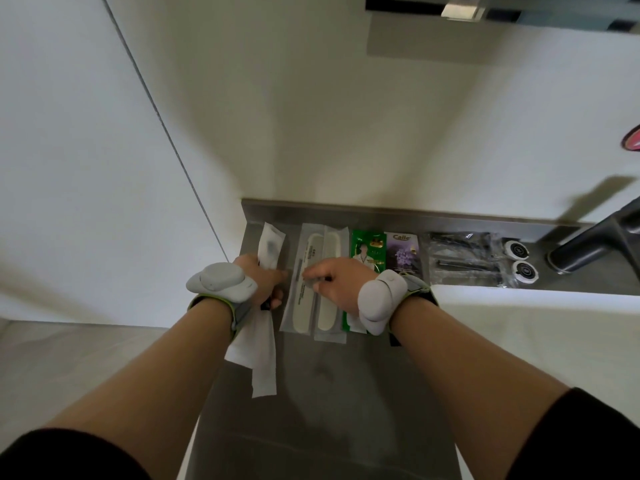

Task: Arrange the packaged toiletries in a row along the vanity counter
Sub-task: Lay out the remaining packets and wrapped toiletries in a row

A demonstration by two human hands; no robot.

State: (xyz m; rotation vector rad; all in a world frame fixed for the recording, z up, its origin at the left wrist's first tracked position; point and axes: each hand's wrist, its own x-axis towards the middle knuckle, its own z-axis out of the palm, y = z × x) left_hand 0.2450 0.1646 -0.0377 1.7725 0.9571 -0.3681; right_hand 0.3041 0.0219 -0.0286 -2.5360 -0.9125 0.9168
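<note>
Pinching white packet [272, 249] in left hand [263, 282], right hand [332, 282] on clear packet [304, 271]

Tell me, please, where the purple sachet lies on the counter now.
In the head view, the purple sachet lies right of centre at the counter's back, between the green sachet and the clear packs of black items.

Single view, head-worn, wide-angle; looks forward and steeply down onto the counter [346, 393]; close range, both forearms reaching in from the lower edge; wall rising behind the counter bends with lens distortion; tap [595, 244] at the counter's far right edge, partly cropped; no second view to overlap.
</note>
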